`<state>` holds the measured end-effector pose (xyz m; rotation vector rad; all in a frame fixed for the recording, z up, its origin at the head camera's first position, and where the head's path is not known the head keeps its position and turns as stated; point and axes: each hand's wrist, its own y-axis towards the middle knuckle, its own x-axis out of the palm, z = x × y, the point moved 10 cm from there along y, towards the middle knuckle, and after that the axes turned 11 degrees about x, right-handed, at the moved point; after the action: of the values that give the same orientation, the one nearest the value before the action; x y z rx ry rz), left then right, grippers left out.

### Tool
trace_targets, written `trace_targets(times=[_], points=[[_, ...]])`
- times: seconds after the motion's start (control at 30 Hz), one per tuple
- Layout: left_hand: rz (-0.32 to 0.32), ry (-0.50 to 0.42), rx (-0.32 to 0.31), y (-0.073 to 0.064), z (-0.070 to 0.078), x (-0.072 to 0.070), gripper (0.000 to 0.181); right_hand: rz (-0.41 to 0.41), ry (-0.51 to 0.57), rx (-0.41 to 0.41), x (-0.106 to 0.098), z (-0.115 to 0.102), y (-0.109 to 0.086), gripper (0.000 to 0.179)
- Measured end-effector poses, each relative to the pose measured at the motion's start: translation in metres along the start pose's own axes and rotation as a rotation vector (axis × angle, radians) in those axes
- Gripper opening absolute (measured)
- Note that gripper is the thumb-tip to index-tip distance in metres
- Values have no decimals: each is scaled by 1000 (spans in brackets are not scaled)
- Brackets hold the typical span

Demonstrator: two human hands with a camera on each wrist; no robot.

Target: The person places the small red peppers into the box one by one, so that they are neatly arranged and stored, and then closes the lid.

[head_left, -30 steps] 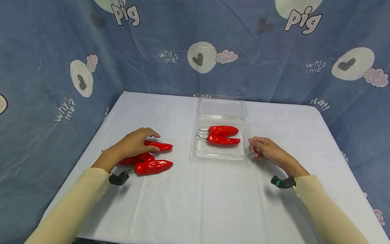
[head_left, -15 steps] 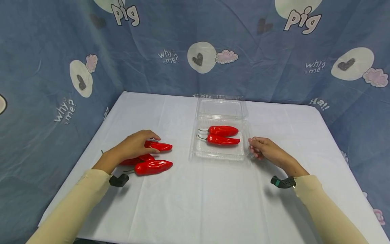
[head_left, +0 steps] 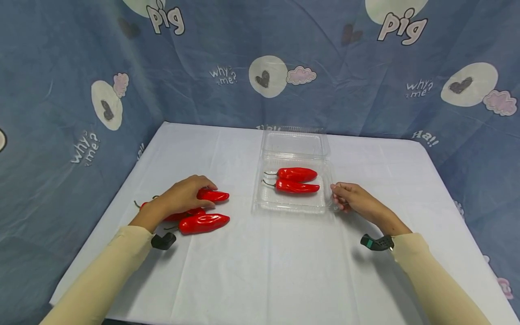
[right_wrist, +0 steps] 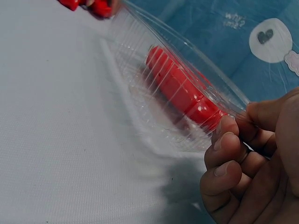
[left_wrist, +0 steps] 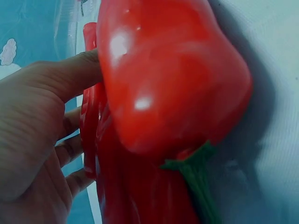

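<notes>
My left hand point(head_left: 187, 194) is around a long red pepper point(head_left: 215, 196) at the left of the table, thumb on the near side and fingers on the far side. The left wrist view shows its fingers beyond a slim red pepper point(left_wrist: 88, 126); a big glossy pepper point(left_wrist: 173, 79) with a green stem fills the foreground. Another red pepper point(head_left: 204, 223) lies closer to the front, and one more is partly under the wrist. My right hand point(head_left: 352, 197) pinches the right rim of a clear plastic clamshell container point(head_left: 294, 205). Two red peppers point(head_left: 298, 186) lie inside it, stems leftward.
The container's raised-back lid point(head_left: 296, 143) lies open toward the rear edge of the white-covered table point(head_left: 300, 271). Blue printed fabric point(head_left: 195, 99) hangs behind and at the sides.
My left hand has slid slightly right and nearer along the pepper, its thumb and fingers now closer around it. My right hand and the container have stayed in place.
</notes>
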<state>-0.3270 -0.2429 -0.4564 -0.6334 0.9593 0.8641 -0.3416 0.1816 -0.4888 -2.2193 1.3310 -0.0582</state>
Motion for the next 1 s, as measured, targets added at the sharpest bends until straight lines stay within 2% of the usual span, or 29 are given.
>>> trace_targets(times=[0.37, 0.6, 1.0], points=[[-15, 61, 13, 4, 1, 5, 58, -5, -1, -6, 0, 0, -1, 37], [-15, 64, -13, 4, 0, 6, 60, 3, 2, 16, 0, 1, 0, 37], [-8, 66, -3, 5, 0, 6, 58, -2, -12, 9, 0, 0, -1, 39]])
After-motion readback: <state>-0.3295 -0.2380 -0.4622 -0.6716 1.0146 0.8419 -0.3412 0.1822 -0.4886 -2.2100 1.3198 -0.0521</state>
